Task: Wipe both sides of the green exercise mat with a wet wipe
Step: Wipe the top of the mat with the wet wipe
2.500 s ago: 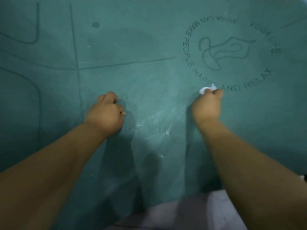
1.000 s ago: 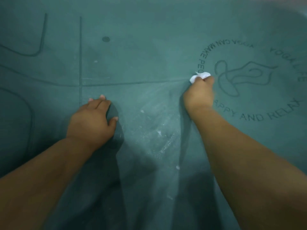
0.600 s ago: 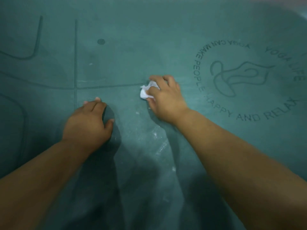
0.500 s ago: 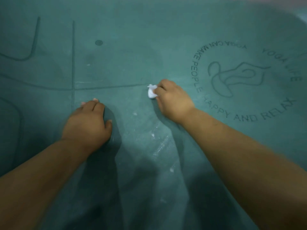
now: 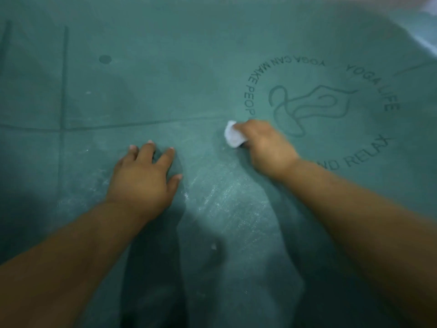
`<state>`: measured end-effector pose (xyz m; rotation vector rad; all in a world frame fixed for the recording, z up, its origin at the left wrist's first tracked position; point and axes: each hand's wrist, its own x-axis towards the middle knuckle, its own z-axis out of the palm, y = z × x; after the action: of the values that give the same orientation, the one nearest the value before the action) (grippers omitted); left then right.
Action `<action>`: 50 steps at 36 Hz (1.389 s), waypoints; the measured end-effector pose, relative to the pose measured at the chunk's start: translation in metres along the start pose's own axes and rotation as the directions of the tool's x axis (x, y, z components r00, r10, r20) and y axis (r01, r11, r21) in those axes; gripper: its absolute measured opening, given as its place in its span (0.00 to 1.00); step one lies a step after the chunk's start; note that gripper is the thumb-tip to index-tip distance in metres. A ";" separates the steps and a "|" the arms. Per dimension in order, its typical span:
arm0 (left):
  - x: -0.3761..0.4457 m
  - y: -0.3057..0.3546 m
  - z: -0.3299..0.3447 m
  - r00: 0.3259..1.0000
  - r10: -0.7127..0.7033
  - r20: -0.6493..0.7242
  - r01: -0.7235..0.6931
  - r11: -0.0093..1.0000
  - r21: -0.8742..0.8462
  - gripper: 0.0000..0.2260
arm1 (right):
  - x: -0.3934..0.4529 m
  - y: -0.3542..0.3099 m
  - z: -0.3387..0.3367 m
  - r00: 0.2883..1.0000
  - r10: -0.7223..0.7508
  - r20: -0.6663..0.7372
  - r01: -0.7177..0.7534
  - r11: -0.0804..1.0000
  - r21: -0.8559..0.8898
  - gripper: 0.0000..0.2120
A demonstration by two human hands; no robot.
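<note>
One wet wipe [image 5: 233, 136], balled in right hand [image 5: 264, 147] grip at logo's [image 5: 314, 107] near-left edge; left hand [image 5: 144, 178] flat, bracing green exercise mat [image 5: 165, 79].

The green mat [image 5: 179, 86] looks like matt, rubbery foam, with lines, a dot and a round logo [image 5: 319, 110] pressed darker into its skin. Between the two arms a patch [image 5: 220, 195] shines wet and shows a fine woven grain. The wipe [image 5: 233, 134] is white, soft, crumpled cloth-like paper, bunched in the right hand [image 5: 267, 145].
</note>
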<state>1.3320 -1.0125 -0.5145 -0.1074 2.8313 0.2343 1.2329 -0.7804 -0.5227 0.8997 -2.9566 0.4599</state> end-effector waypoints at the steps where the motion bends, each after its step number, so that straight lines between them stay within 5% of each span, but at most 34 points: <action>1: -0.002 0.000 0.001 1.000 0.006 -0.013 -0.006 1.000 0.016 0.25 | 0.003 0.018 -0.004 0.990 0.137 -0.024 -0.137 0.990 -0.024 0.21; 4: -0.004 0.002 0.003 0.999 0.013 -0.051 -0.012 1.000 0.004 0.28 | 0.007 0.072 -0.022 0.787 0.588 -0.186 -0.607 0.792 -0.064 0.19; 5: -0.004 0.002 0.004 0.998 0.010 -0.060 -0.009 1.000 0.007 0.29 | 0.006 0.082 -0.023 0.721 0.656 -0.223 -0.683 0.727 -0.068 0.18; 7: -0.004 0.002 0.006 0.997 0.020 -0.070 -0.020 1.000 0.011 0.29 | 0.006 0.080 -0.017 0.716 0.666 -0.208 -0.690 0.720 -0.072 0.17; 9: -0.005 0.001 0.008 0.997 0.021 -0.072 -0.021 1.000 0.000 0.30 | 0.003 0.052 -0.004 0.817 0.549 -0.177 -0.562 0.827 -0.029 0.16; 12: -0.006 0.000 0.006 0.998 0.027 -0.057 -0.028 1.000 -0.009 0.31 | -0.022 -0.010 0.015 0.979 0.158 -0.128 -0.155 0.987 0.034 0.12; 15: -0.008 -0.002 0.007 0.999 0.019 -0.049 -0.019 1.000 0.001 0.33 | -0.058 -0.034 0.016 0.985 -0.167 0.039 0.162 0.981 0.105 0.12; 17: -0.011 -0.001 0.008 1.000 -0.008 -0.016 0.008 1.000 -0.025 0.33 | -0.062 -0.013 0.004 0.978 -0.175 0.114 0.171 0.984 0.048 0.16; 20: -0.016 0.000 0.009 0.998 0.000 0.059 0.002 1.000 -0.022 0.29 | -0.056 0.044 -0.024 0.978 0.203 -0.050 -0.206 0.977 -0.057 0.15; 23: -0.028 0.004 0.007 0.996 0.018 0.092 -0.015 0.999 -0.037 0.30 | -0.069 0.080 -0.044 0.786 0.607 -0.115 -0.617 0.782 -0.094 0.17; 26: -0.047 0.010 0.010 0.994 0.019 0.104 -0.013 0.998 -0.055 0.31 | -0.083 0.051 -0.027 0.694 0.706 -0.138 -0.718 0.693 -0.068 0.19; 28: -0.060 0.011 0.014 0.996 0.038 0.087 -0.034 0.998 -0.052 0.32 | -0.088 0.012 -0.005 0.777 0.608 -0.165 -0.620 0.785 -0.025 0.20; 32: -0.070 0.002 0.020 0.995 0.084 0.057 -0.078 0.993 -0.088 0.39 | -0.118 -0.075 0.014 0.991 0.134 -0.025 -0.130 0.984 0.120 0.17; 35: -0.068 0.000 0.019 0.994 0.075 0.082 -0.068 0.994 -0.086 0.38 | -0.137 -0.071 0.005 0.962 -0.227 0.153 0.207 0.969 0.133 0.16; 36: -0.067 0.000 0.019 0.993 0.071 0.091 -0.064 0.995 -0.074 0.36 | -0.138 -0.053 0.000 0.969 -0.202 0.144 0.184 0.975 0.126 0.17; 38: -0.066 0.003 0.018 0.993 0.066 0.094 -0.059 0.995 -0.074 0.35 | -0.138 -0.013 -0.012 0.994 0.113 -0.013 -0.111 0.989 0.096 0.15; 41: -0.067 0.006 0.018 0.993 0.040 0.111 -0.029 0.995 -0.094 0.34 | -0.147 0.026 -0.025 0.718 0.665 -0.207 -0.646 0.747 0.157 0.12; 42: -0.067 0.006 0.018 0.993 0.034 0.114 -0.023 0.995 -0.099 0.34 | -0.150 0.026 -0.025 0.626 0.752 -0.205 -0.734 0.658 0.169 0.12; 44: -0.067 0.008 0.018 0.993 0.017 0.118 -0.003 0.993 -0.118 0.33 | -0.150 0.010 -0.015 0.574 0.786 -0.229 -0.774 0.613 0.163 0.17; 46: -0.067 0.012 0.018 0.992 -0.002 0.130 0.019 0.991 -0.132 0.33 | -0.146 -0.023 -0.002 0.675 0.701 -0.229 -0.685 0.711 0.158 0.18; 50: -0.068 0.016 0.018 0.988 -0.010 0.152 0.027 0.993 -0.112 0.32 | -0.168 -0.099 0.020 0.967 0.254 -0.028 -0.243 0.946 0.212 0.20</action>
<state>1.4004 -0.9907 -0.5088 -0.1347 2.6640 0.3833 1.4285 -0.7736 -0.5313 0.5121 -3.0240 0.8012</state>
